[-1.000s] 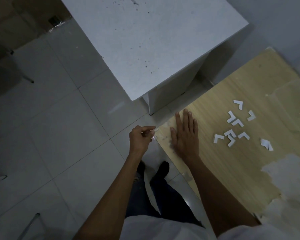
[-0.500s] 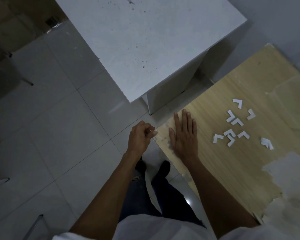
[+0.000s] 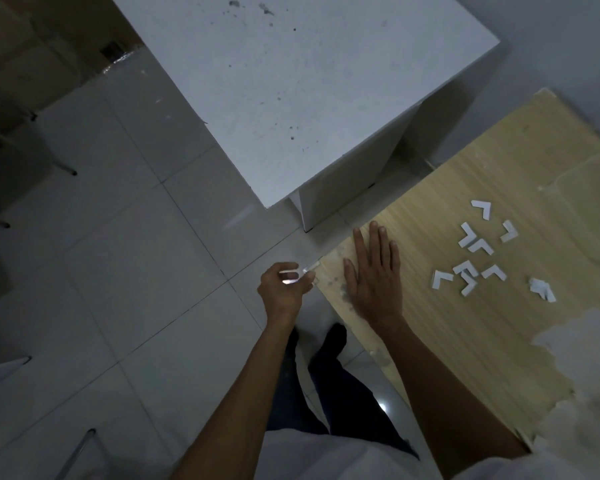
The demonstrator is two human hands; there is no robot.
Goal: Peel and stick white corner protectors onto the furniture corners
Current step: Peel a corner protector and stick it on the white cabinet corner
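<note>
Hands (image 3: 284, 292) by small white corner protector (image 3: 310, 266)

8 loose corner protectors (image 3: 480, 204) lie on 1 board (image 3: 465, 341).

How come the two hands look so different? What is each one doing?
The left hand has curled fingers pinching a small white piece; the right hand lies flat with straight fingers and holds nothing. The left hand is over the tiled floor, just off the edge; the right hand rests on the wooden top. Both are close together by the same corner of the wooden top.
</note>
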